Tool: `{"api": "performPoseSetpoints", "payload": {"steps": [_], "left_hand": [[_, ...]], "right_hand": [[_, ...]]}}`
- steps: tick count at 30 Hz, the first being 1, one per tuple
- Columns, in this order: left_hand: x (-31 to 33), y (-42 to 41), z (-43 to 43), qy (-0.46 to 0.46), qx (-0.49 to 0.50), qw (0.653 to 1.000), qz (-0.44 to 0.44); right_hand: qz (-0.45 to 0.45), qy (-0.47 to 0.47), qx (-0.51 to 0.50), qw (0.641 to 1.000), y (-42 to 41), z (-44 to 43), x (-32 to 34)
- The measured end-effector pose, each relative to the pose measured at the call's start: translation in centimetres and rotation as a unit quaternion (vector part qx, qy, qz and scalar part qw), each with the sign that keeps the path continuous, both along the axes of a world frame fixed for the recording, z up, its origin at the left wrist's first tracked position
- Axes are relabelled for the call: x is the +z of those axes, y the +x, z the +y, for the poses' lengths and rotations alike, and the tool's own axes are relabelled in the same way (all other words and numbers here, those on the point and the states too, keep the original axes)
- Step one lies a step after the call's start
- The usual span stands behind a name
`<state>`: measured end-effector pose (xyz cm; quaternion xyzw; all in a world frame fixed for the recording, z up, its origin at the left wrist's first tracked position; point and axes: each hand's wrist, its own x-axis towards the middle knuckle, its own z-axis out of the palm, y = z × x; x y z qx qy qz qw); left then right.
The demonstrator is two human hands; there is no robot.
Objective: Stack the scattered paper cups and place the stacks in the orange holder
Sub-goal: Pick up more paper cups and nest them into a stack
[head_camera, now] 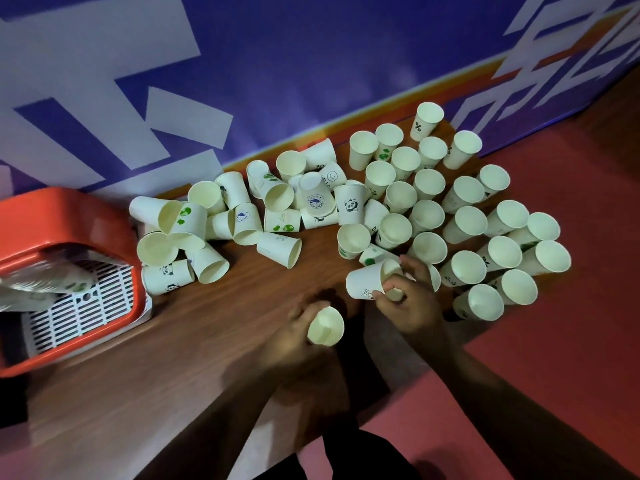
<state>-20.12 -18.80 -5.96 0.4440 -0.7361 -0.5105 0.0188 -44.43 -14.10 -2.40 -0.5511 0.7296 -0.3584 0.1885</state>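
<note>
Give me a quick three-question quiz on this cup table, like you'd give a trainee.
1. True or false: the left hand grips a cup and the right hand grips a tilted cup.
2. The orange holder lies on which side of the hands? A left, B right, C between them.
3. Fill in: the upright cups stand at the table's ___ end.
Key: 1 true; 2 A; 3 right.
</note>
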Motion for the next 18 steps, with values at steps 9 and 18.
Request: {"api": "performPoseSetpoints", "payload": {"steps": [9,18], "left_hand": [[-0.7,-5.5,-0.1,0.018,-0.032,0.999,0.011],[-1.3,-3.3,-3.8,-0.047,0.021,0.997,-0.052]], "right_hand": [[-0.034,0.018,-0.036,0.999,-0.6,2.1,1.9],[0.175,0.087,0.103,0.975,-0.1,3.8,-1.3]]}}
